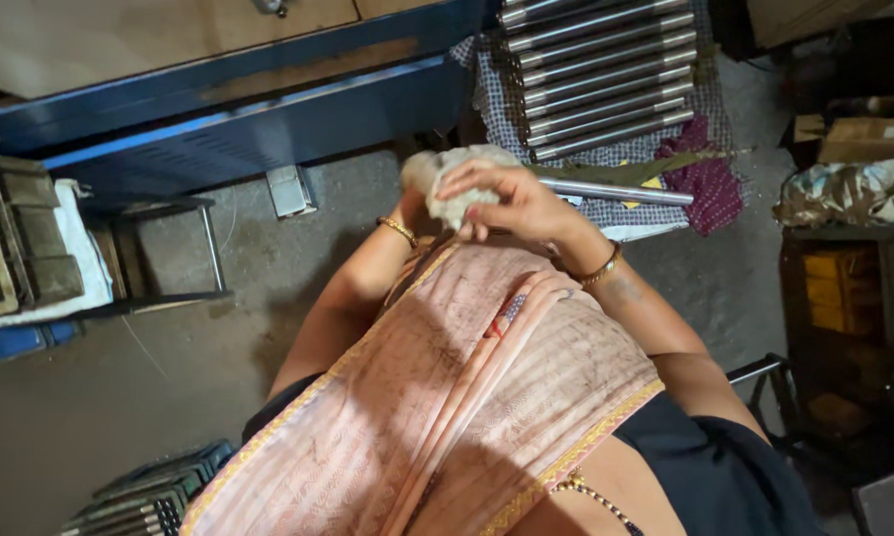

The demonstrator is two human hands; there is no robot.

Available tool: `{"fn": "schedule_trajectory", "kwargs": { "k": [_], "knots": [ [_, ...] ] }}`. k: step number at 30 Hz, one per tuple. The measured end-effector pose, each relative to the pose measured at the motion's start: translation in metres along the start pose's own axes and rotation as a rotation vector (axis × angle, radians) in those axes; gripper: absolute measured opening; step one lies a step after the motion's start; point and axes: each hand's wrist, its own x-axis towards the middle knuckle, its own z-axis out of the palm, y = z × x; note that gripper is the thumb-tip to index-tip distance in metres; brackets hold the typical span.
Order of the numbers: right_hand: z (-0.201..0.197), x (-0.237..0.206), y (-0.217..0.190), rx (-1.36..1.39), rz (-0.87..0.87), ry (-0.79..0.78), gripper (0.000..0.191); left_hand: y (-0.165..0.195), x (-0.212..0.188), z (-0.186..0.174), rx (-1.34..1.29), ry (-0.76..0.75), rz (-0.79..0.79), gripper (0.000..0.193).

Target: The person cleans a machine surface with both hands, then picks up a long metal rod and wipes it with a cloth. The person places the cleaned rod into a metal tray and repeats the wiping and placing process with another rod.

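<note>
The right hand [511, 199] clamps a pale rag [454, 179] around a steel rod [621, 192]; the left hand [414, 203], mostly hidden behind the rag, has a grip I cannot tell.

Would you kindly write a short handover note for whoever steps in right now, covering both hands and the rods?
Right hand: fingers closed over a wad of pale cloth, pressed against one steel rod.
Left hand: mostly hidden behind the cloth; it seems to support the wad or the rod's near end, grip cannot be told.
Rods: the one in hand points right, over a checked cloth. A row of similar rods lies side by side on that cloth, beyond the hands.
Done or left: which rods have been wiped cannot be told from this view.
</note>
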Motion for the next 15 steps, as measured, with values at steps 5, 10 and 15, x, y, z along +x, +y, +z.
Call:
{"fn": "schedule_trajectory", "kwargs": {
  "k": [5, 10, 15],
  "knots": [
    [0.014, -0.006, -0.017, -0.403, -0.058, -0.202, 0.036, -0.001, -0.008, -0.029, 0.092, 0.14, 0.082, 0.047],
    [-0.003, -0.009, -0.025, -0.579, -0.126, -0.16, 0.03, 0.002, -0.031, -0.07, 0.213, 0.251, 0.12, 0.046],
    [-0.025, -0.021, -0.007, -0.612, -0.134, -0.131, 0.028, 0.003, -0.047, -0.084, 0.296, 0.356, 0.151, 0.044]
  ]
}}
